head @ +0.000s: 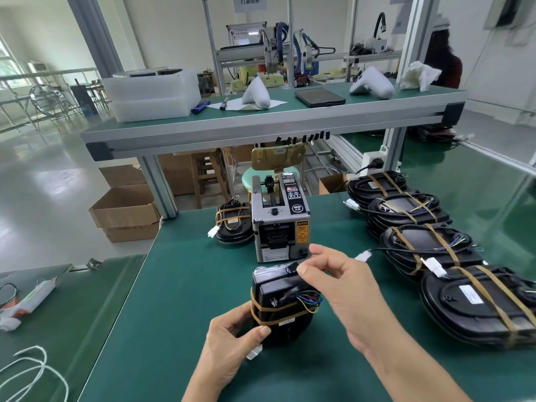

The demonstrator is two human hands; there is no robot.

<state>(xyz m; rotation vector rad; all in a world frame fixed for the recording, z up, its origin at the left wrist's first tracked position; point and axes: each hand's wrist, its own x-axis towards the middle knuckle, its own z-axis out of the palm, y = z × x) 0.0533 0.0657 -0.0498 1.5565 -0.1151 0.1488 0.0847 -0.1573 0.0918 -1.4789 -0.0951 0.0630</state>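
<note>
The left hand (232, 340) is curled around the 7 o'clock edge of the black banded unit (278, 297), which is held upright on the green table (174, 285). At the unit's 1 o'clock corner, a black strip (293, 267) is pinched between thumb and forefinger of the right hand (342, 288). A tape dispenser (280, 224) is set at 12 o'clock, and more units (429, 250) are stacked at 3 o'clock.

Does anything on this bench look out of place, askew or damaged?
Nothing looks spilled or damaged. Mildly odd: black tape strips hang at uneven angles from the shelf rail, and one banded unit sits alone left of the tape dispenser, apart from the row at right.
</note>
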